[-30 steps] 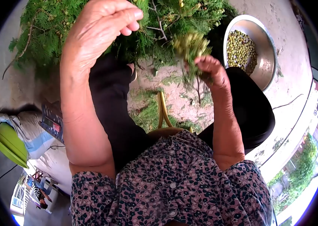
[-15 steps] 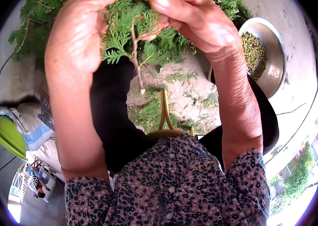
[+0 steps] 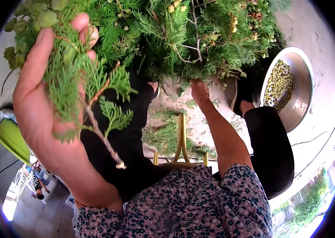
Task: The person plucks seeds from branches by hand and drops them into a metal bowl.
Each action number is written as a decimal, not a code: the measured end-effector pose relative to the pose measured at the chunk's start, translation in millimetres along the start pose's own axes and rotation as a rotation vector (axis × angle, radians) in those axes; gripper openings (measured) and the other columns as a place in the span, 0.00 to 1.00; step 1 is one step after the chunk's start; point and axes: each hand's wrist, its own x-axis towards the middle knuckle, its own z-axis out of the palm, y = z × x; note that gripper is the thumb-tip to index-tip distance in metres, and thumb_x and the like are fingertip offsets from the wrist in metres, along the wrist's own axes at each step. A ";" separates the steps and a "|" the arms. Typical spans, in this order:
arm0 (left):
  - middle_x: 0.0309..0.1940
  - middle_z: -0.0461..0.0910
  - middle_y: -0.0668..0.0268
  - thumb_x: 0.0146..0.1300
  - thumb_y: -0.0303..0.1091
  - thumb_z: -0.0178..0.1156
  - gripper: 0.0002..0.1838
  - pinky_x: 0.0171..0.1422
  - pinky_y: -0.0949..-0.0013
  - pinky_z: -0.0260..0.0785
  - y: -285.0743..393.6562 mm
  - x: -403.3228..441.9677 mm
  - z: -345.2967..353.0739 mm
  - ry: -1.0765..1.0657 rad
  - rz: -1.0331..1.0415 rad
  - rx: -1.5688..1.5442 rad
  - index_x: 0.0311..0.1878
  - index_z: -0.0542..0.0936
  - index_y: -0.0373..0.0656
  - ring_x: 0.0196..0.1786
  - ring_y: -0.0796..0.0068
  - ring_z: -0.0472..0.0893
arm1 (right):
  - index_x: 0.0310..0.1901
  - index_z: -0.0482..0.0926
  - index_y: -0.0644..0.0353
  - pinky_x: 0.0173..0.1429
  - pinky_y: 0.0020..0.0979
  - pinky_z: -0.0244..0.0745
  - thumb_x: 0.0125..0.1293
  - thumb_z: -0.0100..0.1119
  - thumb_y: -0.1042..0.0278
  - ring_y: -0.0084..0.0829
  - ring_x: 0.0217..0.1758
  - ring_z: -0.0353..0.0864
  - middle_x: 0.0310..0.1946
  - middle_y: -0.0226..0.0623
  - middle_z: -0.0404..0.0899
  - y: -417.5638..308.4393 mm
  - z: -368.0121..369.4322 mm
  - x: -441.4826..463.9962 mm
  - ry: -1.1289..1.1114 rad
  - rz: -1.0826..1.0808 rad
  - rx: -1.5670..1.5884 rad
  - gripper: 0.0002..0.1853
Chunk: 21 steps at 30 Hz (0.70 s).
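Raised close at the left, my left hand [image 3: 36, 99] is closed around a leafy arborvitae sprig [image 3: 106, 141]. Its cut woody end points down toward my lap, and green cones [image 3: 47, 18] show at its top. Farther down, my right hand [image 3: 200, 90] reaches to the lower edge of a large heap of arborvitae branches [image 3: 151, 37]. Foliage covers its fingers, so their grip cannot be made out. Yellowish cones [image 3: 234, 24] hang among the branches in the heap.
A metal bowl [image 3: 307, 71] at the right holds many small green cones [image 3: 279, 85]. Loose green clippings [image 3: 161, 133] lie on the floor between my legs, by a yellow frame [image 3: 181, 135]. A lime-green object [image 3: 13, 141] and a person [image 3: 38, 182] are at the left.
My hands have come apart from around the sprig. The left has moved left and lower with it; the right has gone down to the branches. The view now takes in more of the heap.
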 end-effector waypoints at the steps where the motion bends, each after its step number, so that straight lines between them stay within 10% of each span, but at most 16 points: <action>1: 0.37 0.77 0.55 0.66 0.33 0.45 0.17 0.34 0.74 0.74 -1.6 -5.3 5.9 0.087 0.032 0.047 0.51 0.67 0.29 0.34 0.68 0.78 | 0.36 0.77 0.53 0.34 0.40 0.74 0.50 0.56 0.72 0.40 0.37 0.77 0.32 0.43 0.75 -11.3 2.6 -2.7 0.000 -0.003 0.008 0.09; 9: 0.34 0.74 0.60 0.66 0.35 0.45 0.14 0.34 0.76 0.69 4.2 -16.3 10.1 0.098 0.040 0.078 0.46 0.69 0.34 0.31 0.75 0.72 | 0.42 0.74 0.61 0.41 0.33 0.76 0.50 0.52 0.81 0.41 0.42 0.77 0.41 0.48 0.72 18.2 61.1 -49.4 -0.435 -0.018 -0.130 0.15; 10: 0.34 0.74 0.59 0.66 0.35 0.45 0.14 0.34 0.77 0.69 3.8 -16.2 9.1 0.099 0.057 0.088 0.46 0.69 0.33 0.31 0.75 0.73 | 0.44 0.74 0.59 0.44 0.34 0.75 0.51 0.52 0.80 0.45 0.45 0.75 0.42 0.51 0.71 -5.1 21.8 -43.3 -0.906 0.147 -0.142 0.16; 12: 0.34 0.74 0.58 0.67 0.35 0.45 0.14 0.33 0.79 0.69 1.9 -17.2 8.1 0.098 0.080 0.111 0.46 0.68 0.33 0.31 0.75 0.73 | 0.45 0.74 0.57 0.45 0.36 0.74 0.52 0.51 0.78 0.46 0.47 0.75 0.42 0.51 0.71 -4.4 14.6 -47.6 -1.339 -0.221 -0.337 0.16; 16: 0.34 0.74 0.58 0.67 0.37 0.44 0.16 0.35 0.79 0.70 -0.7 -19.2 11.9 0.120 0.118 0.156 0.47 0.68 0.31 0.32 0.74 0.73 | 0.46 0.75 0.51 0.49 0.36 0.73 0.56 0.54 0.69 0.41 0.44 0.76 0.38 0.44 0.73 -11.2 -26.9 -16.4 -0.263 0.201 -0.062 0.14; 19: 0.35 0.74 0.59 0.68 0.38 0.43 0.18 0.37 0.79 0.70 -8.3 -21.3 20.2 0.128 0.214 0.267 0.48 0.68 0.29 0.33 0.74 0.72 | 0.43 0.78 0.51 0.48 0.39 0.74 0.55 0.53 0.76 0.48 0.56 0.66 0.60 0.38 0.62 73.3 83.6 -11.0 -0.223 -0.121 -0.338 0.14; 21: 0.35 0.75 0.59 0.68 0.38 0.43 0.18 0.39 0.78 0.71 -5.1 -18.8 19.9 0.140 0.225 0.238 0.48 0.68 0.29 0.33 0.74 0.74 | 0.50 0.74 0.52 0.45 0.32 0.76 0.55 0.53 0.78 0.43 0.57 0.65 0.64 0.37 0.55 22.7 33.7 -13.9 -0.410 -0.162 -0.506 0.19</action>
